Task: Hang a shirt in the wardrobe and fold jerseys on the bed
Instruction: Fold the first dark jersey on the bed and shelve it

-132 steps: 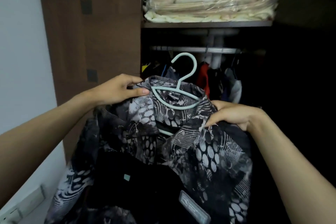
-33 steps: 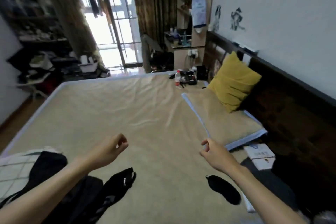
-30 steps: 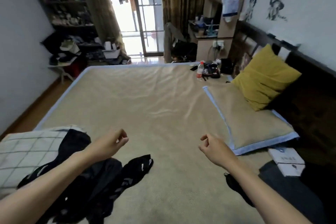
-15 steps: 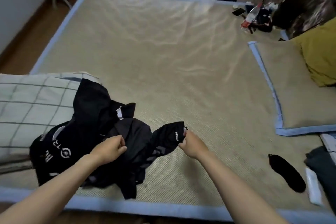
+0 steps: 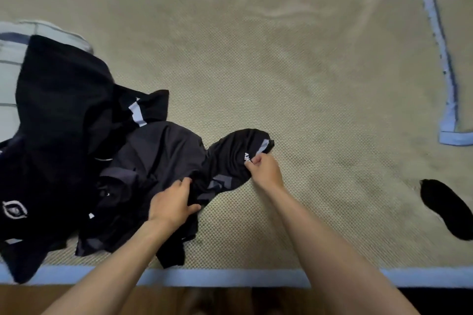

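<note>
Right grip: the right hand pinches the jersey at a sleeve end, by a pale band and small white lettering, just right of the frame's middle.
Left grip: the left hand lies on the same dark cloth lower down, fingers spread over a fold and thumb out; it looks to be pressing or gathering, not clenched round it.
Where the jersey is: on the bed, lower middle of the frame, its body trailing left into the pile of dark clothes.
How it will handle: my judgement is light, limp and rather slick sports cloth; it will sag and slide, not hold a shape.
Where to take hold: likely best at the shoulders or both sleeve ends, so it lifts clear of the pile and can be spread flat.
How it looks: black to charcoal, creased, with grey angular patches near the left hand.
Beyond: a checked blanket at the left edge; a small black cloth item at lower right, well apart.
</note>
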